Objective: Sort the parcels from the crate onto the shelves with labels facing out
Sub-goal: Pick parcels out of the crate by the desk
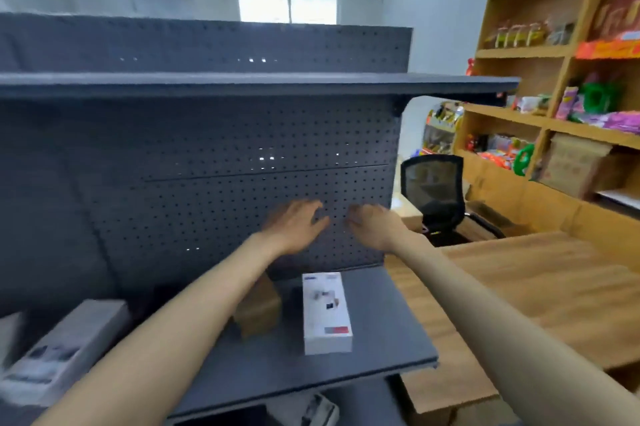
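Note:
Both of my hands are raised in front of the dark pegboard back of the shelf unit, holding nothing. My left hand [294, 226] and my right hand [372, 226] hang close together with fingers loosely curled. Below them a white parcel [326, 313] lies flat on the dark grey shelf [391, 332], its printed top facing up. A brown cardboard parcel [259, 308] stands to its left, partly hidden by my left forearm. Another white box [65, 346] lies on the shelf at the far left. The crate is not in view.
An upper dark shelf [259, 81] runs above my hands. A wooden counter [540, 283] and a black office chair [438, 193] are to the right, with a wooden shelving unit [554, 55] full of goods behind. A white item [311, 410] shows on the level below.

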`<action>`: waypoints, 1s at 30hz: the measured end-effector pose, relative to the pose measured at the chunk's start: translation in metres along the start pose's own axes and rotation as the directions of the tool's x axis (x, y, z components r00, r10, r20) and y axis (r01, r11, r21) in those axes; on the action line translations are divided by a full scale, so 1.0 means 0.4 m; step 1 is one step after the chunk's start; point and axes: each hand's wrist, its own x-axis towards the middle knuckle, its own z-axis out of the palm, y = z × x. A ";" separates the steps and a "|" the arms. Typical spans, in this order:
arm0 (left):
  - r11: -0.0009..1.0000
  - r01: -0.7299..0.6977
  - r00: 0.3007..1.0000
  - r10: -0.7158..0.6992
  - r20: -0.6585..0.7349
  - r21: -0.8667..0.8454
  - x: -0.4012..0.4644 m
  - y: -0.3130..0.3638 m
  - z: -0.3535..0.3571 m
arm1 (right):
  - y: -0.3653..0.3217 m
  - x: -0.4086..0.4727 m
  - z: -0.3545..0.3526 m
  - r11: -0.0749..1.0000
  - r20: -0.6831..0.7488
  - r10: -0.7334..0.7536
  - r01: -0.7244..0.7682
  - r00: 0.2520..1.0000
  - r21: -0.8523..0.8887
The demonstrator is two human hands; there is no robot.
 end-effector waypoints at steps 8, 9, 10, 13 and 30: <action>0.926 0.353 0.935 -0.347 -0.072 0.132 -0.394 -0.482 -0.222 | -0.613 0.101 0.088 0.957 0.085 -0.280 0.272 0.956 0.097; 0.912 0.382 0.924 -0.372 -0.089 0.149 -0.449 -0.537 -0.249 | -0.689 0.104 0.099 0.948 0.089 -0.310 0.301 0.947 0.103; 0.898 0.408 0.912 -0.395 -0.110 0.163 -0.504 -0.589 -0.276 | -0.763 0.105 0.110 0.936 0.082 -0.343 0.333 0.936 0.110; 0.856 0.484 0.873 -0.455 -0.177 0.184 -0.669 -0.731 -0.348 | -0.980 0.094 0.140 0.897 0.061 -0.429 0.417 0.901 0.147; 0.611 0.777 0.627 -0.727 -0.279 0.152 -1.326 -1.269 -0.522 | -1.818 0.036 0.344 0.682 0.073 -0.728 0.711 0.681 0.169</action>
